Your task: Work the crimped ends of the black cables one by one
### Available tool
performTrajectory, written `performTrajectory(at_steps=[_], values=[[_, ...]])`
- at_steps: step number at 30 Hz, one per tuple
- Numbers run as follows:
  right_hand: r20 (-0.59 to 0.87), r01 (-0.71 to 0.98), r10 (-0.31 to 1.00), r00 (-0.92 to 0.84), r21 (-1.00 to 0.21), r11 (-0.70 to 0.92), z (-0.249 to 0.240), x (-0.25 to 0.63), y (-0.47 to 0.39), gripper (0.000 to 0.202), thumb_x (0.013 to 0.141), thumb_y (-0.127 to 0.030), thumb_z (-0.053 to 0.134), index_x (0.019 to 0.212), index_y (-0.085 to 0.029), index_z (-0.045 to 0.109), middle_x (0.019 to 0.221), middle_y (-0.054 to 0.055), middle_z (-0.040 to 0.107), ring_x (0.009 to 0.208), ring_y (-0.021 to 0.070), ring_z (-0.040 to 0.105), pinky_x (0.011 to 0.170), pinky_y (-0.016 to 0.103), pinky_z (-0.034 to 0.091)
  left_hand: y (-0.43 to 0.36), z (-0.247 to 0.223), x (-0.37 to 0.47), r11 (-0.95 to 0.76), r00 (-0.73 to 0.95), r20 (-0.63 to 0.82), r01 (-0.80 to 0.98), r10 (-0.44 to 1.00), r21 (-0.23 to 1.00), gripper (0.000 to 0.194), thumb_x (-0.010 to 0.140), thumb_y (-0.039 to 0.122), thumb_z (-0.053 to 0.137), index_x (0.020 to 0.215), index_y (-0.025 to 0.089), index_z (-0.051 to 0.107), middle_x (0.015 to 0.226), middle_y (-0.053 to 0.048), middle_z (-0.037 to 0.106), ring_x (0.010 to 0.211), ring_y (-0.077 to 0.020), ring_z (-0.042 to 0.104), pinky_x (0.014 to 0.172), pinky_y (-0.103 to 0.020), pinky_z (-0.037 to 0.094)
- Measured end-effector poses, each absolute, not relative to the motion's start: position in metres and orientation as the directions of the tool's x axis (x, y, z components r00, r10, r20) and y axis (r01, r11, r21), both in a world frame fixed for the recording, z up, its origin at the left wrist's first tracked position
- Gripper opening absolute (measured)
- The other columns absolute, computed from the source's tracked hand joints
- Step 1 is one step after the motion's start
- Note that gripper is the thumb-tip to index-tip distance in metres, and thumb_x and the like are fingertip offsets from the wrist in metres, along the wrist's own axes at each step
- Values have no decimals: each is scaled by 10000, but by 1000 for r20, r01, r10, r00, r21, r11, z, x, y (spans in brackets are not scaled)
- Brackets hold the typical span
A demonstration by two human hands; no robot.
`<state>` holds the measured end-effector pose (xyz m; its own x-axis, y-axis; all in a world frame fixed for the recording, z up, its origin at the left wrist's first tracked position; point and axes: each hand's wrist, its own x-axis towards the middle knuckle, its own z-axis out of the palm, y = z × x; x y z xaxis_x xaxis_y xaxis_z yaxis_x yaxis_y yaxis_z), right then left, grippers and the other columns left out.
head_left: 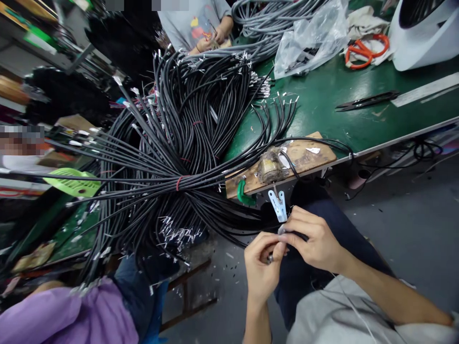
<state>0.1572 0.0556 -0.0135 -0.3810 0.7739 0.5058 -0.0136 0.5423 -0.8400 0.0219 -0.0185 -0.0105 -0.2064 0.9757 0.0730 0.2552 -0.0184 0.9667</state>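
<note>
Hands meeting over the lap, left hand (263, 267) and right hand (315, 241) both pinching one black cable (251, 222) end, big cable bundle (179, 143) beside, white clip (278, 205) just above.

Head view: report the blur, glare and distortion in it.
Head view: wide-angle bend curves the green table edge and tilts the scene; left margin is smeared and blurred; hands, left hand and right hand, and the black cable bundle stay sharp; soft glare on the plastic bag; lighting even.
</note>
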Motion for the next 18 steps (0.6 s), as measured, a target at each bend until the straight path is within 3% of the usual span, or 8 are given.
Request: performTrajectory(at_steps=[5, 8, 11, 14, 18], values=[[551, 103, 808, -209, -809, 578, -18, 149, 46, 210, 859, -58, 535, 676, -161, 531, 636, 2, 491, 642, 142, 431, 727, 344, 409, -21, -10, 36, 93, -300, 28, 381, 954, 920, 231, 911, 281, 553, 734, 146, 615, 628, 20, 476, 512, -76, 466, 459, -177, 344], [460, -56, 877, -140, -888, 457, -28, 143, 38, 157, 874, -89, 530, 743, -165, 573, 701, 25, 534, 707, 159, 477, 704, 327, 419, -22, -12, 38, 120, -328, -30, 260, 944, 958, 305, 940, 344, 501, 724, 147, 589, 633, 28, 447, 446, -53, 387, 415, -186, 286], [282, -341, 929, -241, -920, 191, -36, 142, 37, 162, 905, -182, 543, 757, -175, 606, 722, 21, 551, 694, 145, 519, 635, 279, 432, -24, -12, 32, 120, -273, -72, 162, 959, 979, 351, 948, 374, 483, 693, 146, 562, 620, 39, 417, 399, -31, 333, 390, -188, 235], [199, -430, 900, -387, -903, 14, -40, 148, 43, 158, 902, -268, 582, 784, -177, 632, 742, 20, 558, 697, 139, 540, 633, 264, 444, -24, -7, 24, 148, -176, -124, 134, 977, 980, 400, 953, 386, 474, 643, 139, 526, 595, 41, 410, 383, -20, 321, 385, -184, 207], [253, -330, 831, -496, -940, 89, -38, 159, 54, 139, 882, -306, 622, 914, -174, 651, 870, 58, 589, 758, 154, 533, 678, 284, 448, -20, 4, 19, 270, -70, -266, 60, 961, 961, 462, 927, 449, 498, 587, 137, 482, 533, 55, 372, 346, -8, 278, 351, -168, 162]])
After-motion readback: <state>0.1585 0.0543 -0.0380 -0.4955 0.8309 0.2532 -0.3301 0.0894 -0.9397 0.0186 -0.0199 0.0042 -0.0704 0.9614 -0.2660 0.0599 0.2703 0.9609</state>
